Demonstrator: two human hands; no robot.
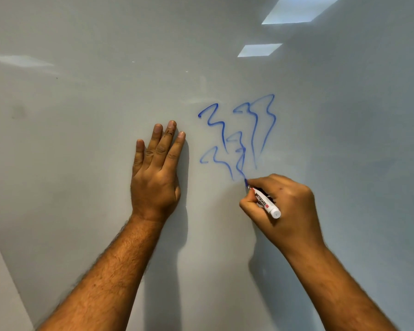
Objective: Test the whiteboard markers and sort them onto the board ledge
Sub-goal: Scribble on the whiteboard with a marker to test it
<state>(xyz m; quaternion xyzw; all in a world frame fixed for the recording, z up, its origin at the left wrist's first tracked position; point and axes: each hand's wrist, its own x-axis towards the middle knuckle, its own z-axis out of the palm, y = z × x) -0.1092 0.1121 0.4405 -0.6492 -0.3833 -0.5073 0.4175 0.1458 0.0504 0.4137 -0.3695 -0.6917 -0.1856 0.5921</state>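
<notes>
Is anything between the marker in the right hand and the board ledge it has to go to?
Cannot tell: the ledge is out of view. The right hand grips the marker, tip on the whiteboard beside the blue scribbles; the left hand rests flat apart.

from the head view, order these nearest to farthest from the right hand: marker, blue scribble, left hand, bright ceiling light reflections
Measured from the right hand:
1. marker, gripped in that hand, tip on the board.
2. blue scribble, running up from the marker tip.
3. left hand, flat on the board to the left.
4. ceiling light reflections, high up near the top right.
</notes>
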